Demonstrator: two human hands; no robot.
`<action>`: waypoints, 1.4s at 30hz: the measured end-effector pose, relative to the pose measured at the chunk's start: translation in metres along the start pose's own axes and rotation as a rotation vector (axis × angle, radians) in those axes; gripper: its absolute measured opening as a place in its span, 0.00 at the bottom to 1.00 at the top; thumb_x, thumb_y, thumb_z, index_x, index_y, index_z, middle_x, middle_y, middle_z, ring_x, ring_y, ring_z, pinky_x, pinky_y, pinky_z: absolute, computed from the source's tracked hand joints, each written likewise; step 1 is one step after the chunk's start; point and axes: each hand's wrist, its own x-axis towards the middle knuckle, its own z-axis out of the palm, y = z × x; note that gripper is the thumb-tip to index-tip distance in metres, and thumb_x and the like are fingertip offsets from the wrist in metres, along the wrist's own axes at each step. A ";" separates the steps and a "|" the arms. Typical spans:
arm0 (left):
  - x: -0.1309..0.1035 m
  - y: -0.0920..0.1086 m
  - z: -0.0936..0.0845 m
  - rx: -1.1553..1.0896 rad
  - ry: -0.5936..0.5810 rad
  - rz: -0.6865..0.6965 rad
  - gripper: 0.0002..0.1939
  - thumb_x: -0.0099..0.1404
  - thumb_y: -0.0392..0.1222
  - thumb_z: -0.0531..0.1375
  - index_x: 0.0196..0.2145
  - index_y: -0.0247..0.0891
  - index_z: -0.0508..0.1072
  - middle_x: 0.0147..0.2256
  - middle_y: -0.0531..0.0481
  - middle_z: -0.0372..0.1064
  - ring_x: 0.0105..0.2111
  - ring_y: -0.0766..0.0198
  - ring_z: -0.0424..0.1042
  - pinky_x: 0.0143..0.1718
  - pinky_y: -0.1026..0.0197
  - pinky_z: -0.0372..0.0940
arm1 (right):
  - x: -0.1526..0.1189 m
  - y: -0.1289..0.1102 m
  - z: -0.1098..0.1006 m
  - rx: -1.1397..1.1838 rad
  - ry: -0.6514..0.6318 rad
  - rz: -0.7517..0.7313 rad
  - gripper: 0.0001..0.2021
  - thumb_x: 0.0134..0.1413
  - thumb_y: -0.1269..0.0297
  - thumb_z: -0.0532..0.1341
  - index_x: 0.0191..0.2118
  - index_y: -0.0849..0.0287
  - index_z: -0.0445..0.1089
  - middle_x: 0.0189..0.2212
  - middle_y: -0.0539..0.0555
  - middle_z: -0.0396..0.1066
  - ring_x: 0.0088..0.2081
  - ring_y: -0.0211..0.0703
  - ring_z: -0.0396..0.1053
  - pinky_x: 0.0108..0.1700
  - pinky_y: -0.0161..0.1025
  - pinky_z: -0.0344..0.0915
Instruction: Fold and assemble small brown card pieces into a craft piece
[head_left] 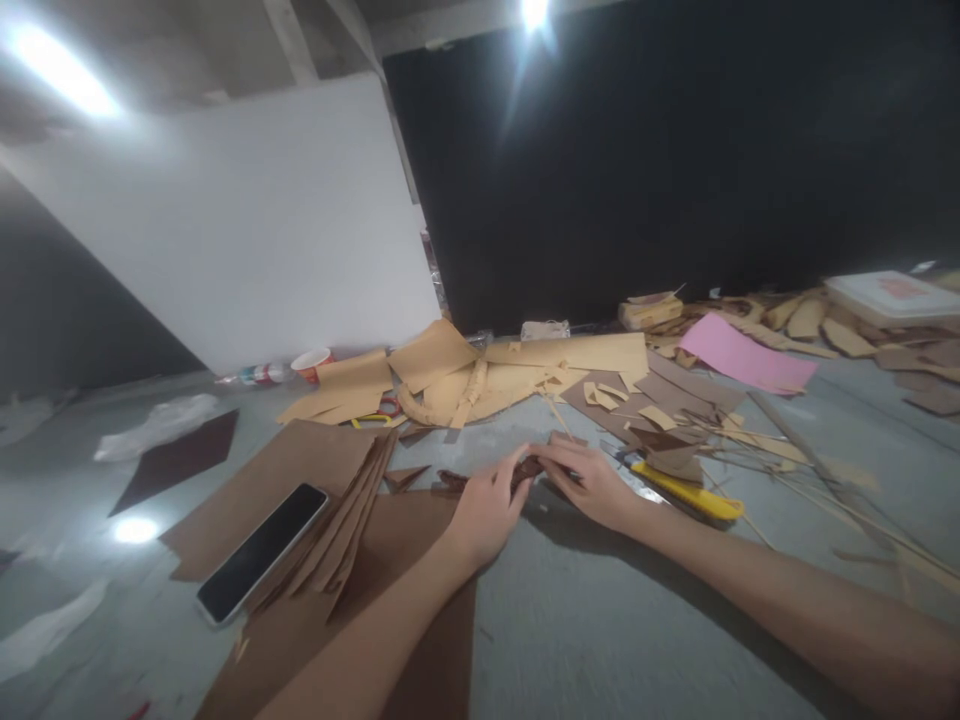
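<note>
In the middle of the table, my left hand (pixel 489 508) and my right hand (pixel 589 482) meet with their fingertips pinched on a dark brown folded strip (pixel 452 481). It looks like paper or thin leather; its left end sticks out past my left hand, and the rest is mostly behind my fingers. Under my left forearm lies a large brown sheet (pixel 439 600). Just right of my right hand rests a yellow box cutter (pixel 694 495), blade pointing toward the hand. A small brown triangular scrap (pixel 406 477) lies left of the strip.
A phone (pixel 262 552) lies on stacked brown sheets (pixel 300 450) at left. Behind my hands are tan sheets (pixel 442 375), scissors (pixel 367 420) and a paper cup (pixel 311 362). Offcuts, a pink sheet (pixel 746 353) and a white box (pixel 892 298) spread along the right.
</note>
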 end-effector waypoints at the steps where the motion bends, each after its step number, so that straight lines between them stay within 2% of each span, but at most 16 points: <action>1: 0.000 0.000 0.000 -0.004 -0.001 0.007 0.23 0.81 0.43 0.54 0.70 0.40 0.62 0.64 0.38 0.73 0.61 0.50 0.77 0.63 0.44 0.72 | 0.000 -0.001 0.000 0.001 0.007 0.020 0.17 0.78 0.60 0.53 0.60 0.53 0.75 0.36 0.55 0.75 0.38 0.46 0.73 0.44 0.43 0.72; 4: 0.001 0.001 -0.001 -0.020 0.006 0.027 0.22 0.82 0.43 0.53 0.69 0.42 0.65 0.64 0.40 0.73 0.61 0.52 0.76 0.64 0.45 0.71 | -0.002 -0.003 0.000 0.020 0.027 0.126 0.16 0.75 0.60 0.54 0.62 0.54 0.71 0.34 0.53 0.76 0.33 0.45 0.72 0.38 0.41 0.72; 8: 0.001 0.002 -0.001 -0.028 0.032 0.030 0.20 0.83 0.45 0.51 0.68 0.42 0.67 0.64 0.41 0.74 0.62 0.52 0.76 0.65 0.45 0.70 | -0.005 -0.003 -0.001 -0.005 0.079 0.211 0.12 0.72 0.63 0.56 0.56 0.55 0.69 0.30 0.51 0.75 0.30 0.45 0.72 0.35 0.41 0.71; 14: 0.000 0.002 -0.001 -0.046 0.063 0.025 0.20 0.83 0.46 0.51 0.67 0.41 0.67 0.63 0.40 0.74 0.62 0.52 0.76 0.64 0.45 0.71 | -0.002 -0.003 -0.002 -0.018 0.098 0.095 0.10 0.71 0.67 0.55 0.48 0.54 0.73 0.39 0.56 0.79 0.40 0.48 0.77 0.45 0.43 0.73; 20: -0.001 0.001 -0.002 -0.073 0.103 -0.024 0.19 0.82 0.46 0.53 0.65 0.41 0.68 0.61 0.40 0.76 0.60 0.52 0.77 0.62 0.46 0.72 | -0.004 -0.002 -0.002 0.040 0.053 0.066 0.10 0.70 0.67 0.56 0.47 0.54 0.75 0.32 0.53 0.75 0.33 0.45 0.73 0.36 0.39 0.69; 25: -0.002 0.001 -0.002 -0.089 0.091 -0.043 0.17 0.82 0.45 0.55 0.63 0.41 0.69 0.60 0.41 0.77 0.60 0.52 0.78 0.61 0.47 0.73 | -0.004 -0.002 -0.002 0.059 0.024 0.087 0.09 0.70 0.65 0.56 0.44 0.55 0.75 0.30 0.53 0.73 0.31 0.44 0.70 0.34 0.38 0.67; 31: -0.001 0.000 -0.003 -0.106 0.067 -0.073 0.18 0.81 0.44 0.55 0.63 0.40 0.69 0.60 0.41 0.77 0.60 0.51 0.77 0.63 0.46 0.71 | 0.001 -0.005 -0.002 0.049 0.015 0.113 0.09 0.70 0.66 0.56 0.40 0.55 0.74 0.29 0.51 0.72 0.30 0.42 0.69 0.34 0.37 0.66; 42: -0.001 0.000 -0.006 -0.132 0.046 -0.087 0.19 0.81 0.45 0.54 0.65 0.41 0.68 0.62 0.42 0.75 0.61 0.52 0.76 0.64 0.45 0.70 | 0.001 -0.002 0.002 0.041 0.027 0.098 0.08 0.69 0.68 0.56 0.40 0.55 0.73 0.29 0.51 0.71 0.30 0.42 0.69 0.35 0.36 0.65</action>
